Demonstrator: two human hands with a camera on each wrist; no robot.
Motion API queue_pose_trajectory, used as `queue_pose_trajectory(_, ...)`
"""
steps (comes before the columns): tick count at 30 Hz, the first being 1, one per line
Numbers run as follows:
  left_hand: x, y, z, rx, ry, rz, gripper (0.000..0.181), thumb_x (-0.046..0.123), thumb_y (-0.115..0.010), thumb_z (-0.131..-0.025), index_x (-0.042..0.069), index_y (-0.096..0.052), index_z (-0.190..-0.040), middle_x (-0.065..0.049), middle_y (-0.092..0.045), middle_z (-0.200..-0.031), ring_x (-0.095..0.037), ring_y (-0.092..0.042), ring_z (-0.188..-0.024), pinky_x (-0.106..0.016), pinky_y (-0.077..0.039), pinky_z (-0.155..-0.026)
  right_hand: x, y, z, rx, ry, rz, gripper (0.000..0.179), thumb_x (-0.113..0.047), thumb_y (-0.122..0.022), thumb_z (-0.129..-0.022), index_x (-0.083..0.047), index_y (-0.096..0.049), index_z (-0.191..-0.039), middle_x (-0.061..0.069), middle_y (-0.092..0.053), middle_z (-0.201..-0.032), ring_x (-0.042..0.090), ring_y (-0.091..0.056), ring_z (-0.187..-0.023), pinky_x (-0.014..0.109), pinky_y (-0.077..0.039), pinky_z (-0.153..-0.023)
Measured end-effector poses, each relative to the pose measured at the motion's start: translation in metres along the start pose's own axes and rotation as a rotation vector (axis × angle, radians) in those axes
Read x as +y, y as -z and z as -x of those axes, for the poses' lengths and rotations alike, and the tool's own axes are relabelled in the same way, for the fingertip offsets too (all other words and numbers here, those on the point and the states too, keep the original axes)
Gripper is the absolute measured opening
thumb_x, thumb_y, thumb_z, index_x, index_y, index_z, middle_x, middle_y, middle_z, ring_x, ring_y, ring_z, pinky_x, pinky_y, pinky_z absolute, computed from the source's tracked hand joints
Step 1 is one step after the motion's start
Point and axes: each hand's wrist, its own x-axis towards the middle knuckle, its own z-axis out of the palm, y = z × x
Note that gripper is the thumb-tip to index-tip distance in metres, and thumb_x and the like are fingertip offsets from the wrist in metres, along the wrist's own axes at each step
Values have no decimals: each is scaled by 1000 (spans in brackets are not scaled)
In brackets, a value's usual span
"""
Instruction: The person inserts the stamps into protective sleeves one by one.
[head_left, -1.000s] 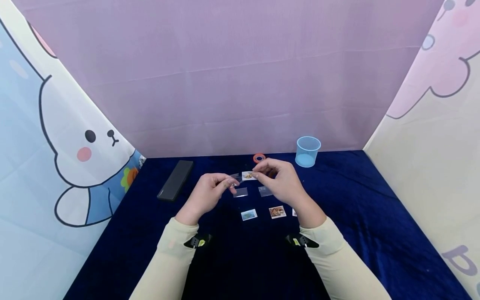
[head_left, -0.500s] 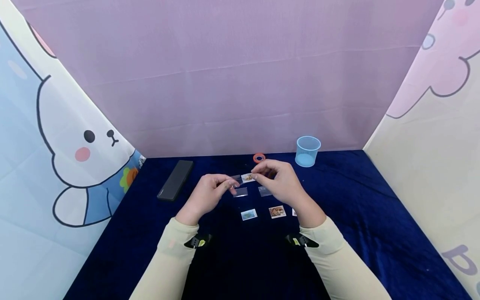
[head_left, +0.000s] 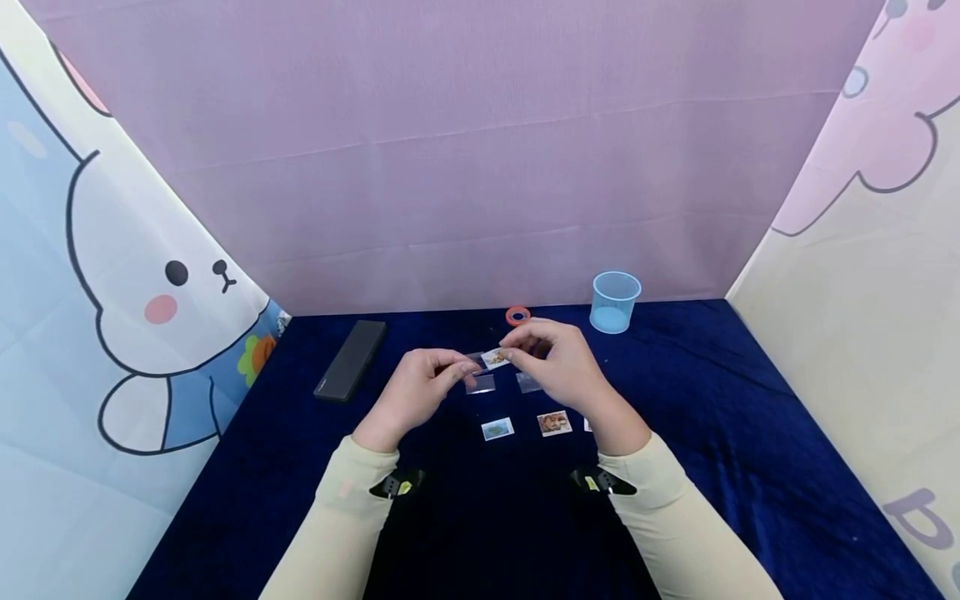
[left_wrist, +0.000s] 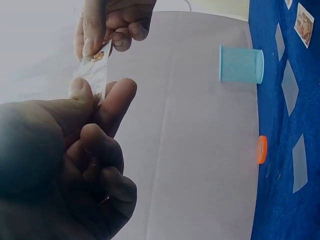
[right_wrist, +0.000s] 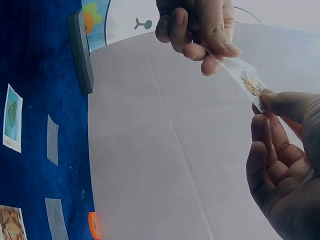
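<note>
My left hand point(head_left: 416, 385) pinches a small clear plastic sleeve point(right_wrist: 231, 64) between thumb and fingers. Opposite it, my right hand point(head_left: 558, 357) holds a small white-edged picture card point(right_wrist: 251, 84) by its outer end, thumb on top. Card and sleeve meet between the two hands, raised above the table, and the card's inner end overlaps the clear plastic. Below them lie two more clear sleeves point(head_left: 481, 384), the right one partly behind my right hand. Nearer to me are a blue picture card point(head_left: 497, 429) and a brown picture card point(head_left: 555, 423); my right wrist mostly hides another.
A dark oblong case point(head_left: 351, 360) lies at the left on the blue cloth point(head_left: 720, 417). Towards the back are an orange ring-shaped roll point(head_left: 517, 316) and a light-blue cup point(head_left: 615, 304). A purple curtain point(head_left: 465, 167) closes off the rear, with printed cloths at both sides.
My right hand has shifted slightly left, bringing the picture card closer to my left hand and over the clear sleeve. The left hand has barely moved.
</note>
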Motion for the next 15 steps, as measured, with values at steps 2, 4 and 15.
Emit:
queue_pose_trajectory(2,0,0,0,7,-6,9,17,27,-67,-104,22,-82,-100,2,-77,-87,-13,-40,-52,-28,-36,-51,0,-1,0,2,-5,2,9,-7,-82,-92,-8,-80,-101,5,-71,-89,27,-62,-72,30,-50,-61)
queue_pose_trajectory(4,0,0,0,17,-13,16,15,24,-68,-104,22,-82,-99,3,-77,-88,-11,-47,-56,-28,-40,-54,-2,-2,0,0,-7,5,9,-4,-81,-92,-5,-80,-101,8,-71,-89,30,-62,-71,32,-50,-61)
queue_pose_trajectory(15,-1,-1,1,44,-40,-38,10,23,-77,-97,27,-82,-105,13,-68,-85,-15,-49,-54,-30,-42,-50,-22,1,2,-20,-37,8,8,2,-77,-94,3,-76,-102,13,-71,-86,34,-63,-72,41,-52,-63)
